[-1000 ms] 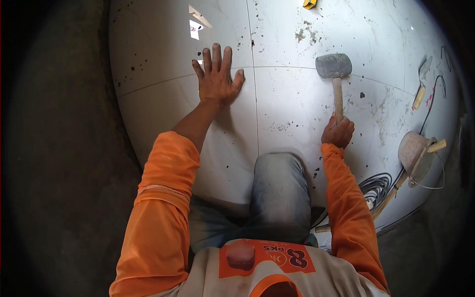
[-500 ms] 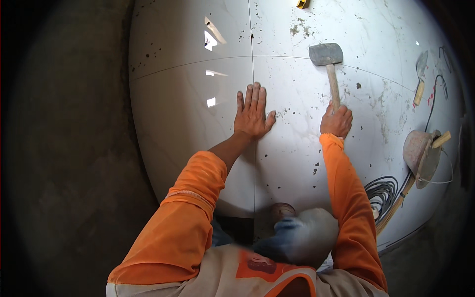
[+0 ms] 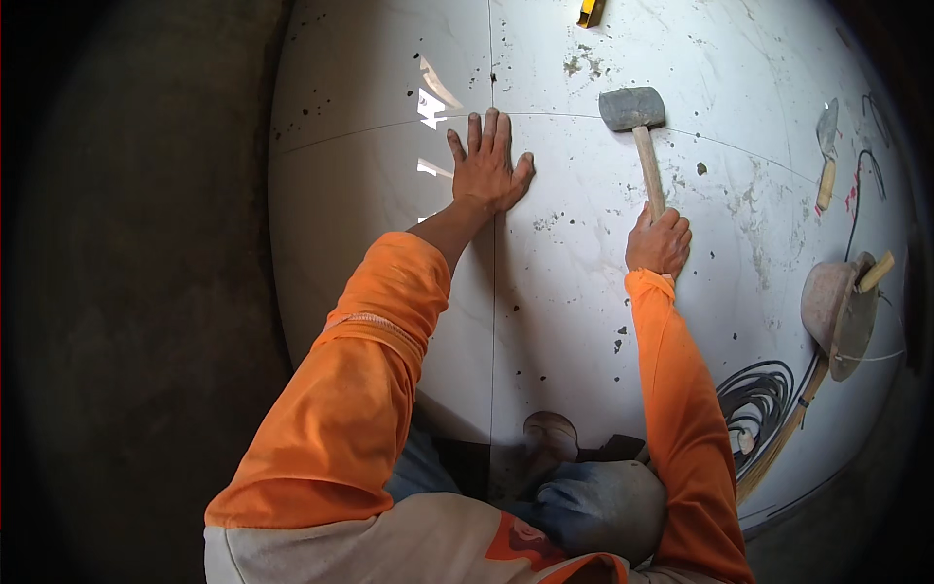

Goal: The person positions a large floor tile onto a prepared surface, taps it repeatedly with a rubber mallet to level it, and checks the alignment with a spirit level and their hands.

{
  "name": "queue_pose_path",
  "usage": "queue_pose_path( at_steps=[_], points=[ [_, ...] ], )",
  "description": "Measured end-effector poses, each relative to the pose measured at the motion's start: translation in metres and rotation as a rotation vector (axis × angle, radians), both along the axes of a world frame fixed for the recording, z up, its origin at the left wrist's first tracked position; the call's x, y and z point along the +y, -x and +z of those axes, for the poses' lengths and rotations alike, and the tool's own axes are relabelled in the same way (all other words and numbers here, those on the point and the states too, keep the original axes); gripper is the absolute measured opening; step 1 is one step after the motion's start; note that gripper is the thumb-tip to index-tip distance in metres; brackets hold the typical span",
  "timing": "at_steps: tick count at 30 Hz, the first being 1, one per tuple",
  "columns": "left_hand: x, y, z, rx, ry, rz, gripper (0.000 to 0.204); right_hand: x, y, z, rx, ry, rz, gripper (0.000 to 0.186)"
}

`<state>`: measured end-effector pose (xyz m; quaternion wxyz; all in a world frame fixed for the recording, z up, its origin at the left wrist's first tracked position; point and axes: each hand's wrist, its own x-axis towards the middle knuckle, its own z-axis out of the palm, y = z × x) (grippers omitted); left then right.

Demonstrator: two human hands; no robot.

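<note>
Open and spread, the left hand point(image 3: 485, 180) has moved forward to the crosswise tile joint point(image 3: 555, 114); the right hand point(image 3: 659, 240) grips the rubber mallet point(image 3: 644, 151), whose head overlaps that joint. Best, probably, keep the palm flat, mallet clear of fingers. Palm contact is hidden; the yellow tool point(image 3: 586, 14) is cut off.

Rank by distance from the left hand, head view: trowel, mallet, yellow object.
1. Mallet: nearest, just right of the left hand, gripped by the right hand.
2. Yellow object: ahead and slightly right, at the top edge.
3. Trowel: farthest, well to the right.
</note>
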<state>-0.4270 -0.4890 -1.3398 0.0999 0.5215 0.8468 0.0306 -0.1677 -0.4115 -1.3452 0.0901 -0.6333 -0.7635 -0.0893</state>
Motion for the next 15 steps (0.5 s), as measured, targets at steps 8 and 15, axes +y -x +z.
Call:
queue_pose_path(
  at_steps=[8,15],
  points=[
    [0.0057,0.002,-0.0026,0.013,-0.016,-0.067,0.076,0.0011,0.0004,-0.0021,-0.017,0.0,0.02,0.034],
    [0.01,0.0057,-0.0035,-0.026,-0.045,-0.003,0.076,0.0019,0.0031,-0.0019,-0.003,-0.014,0.031,0.032]
  ],
)
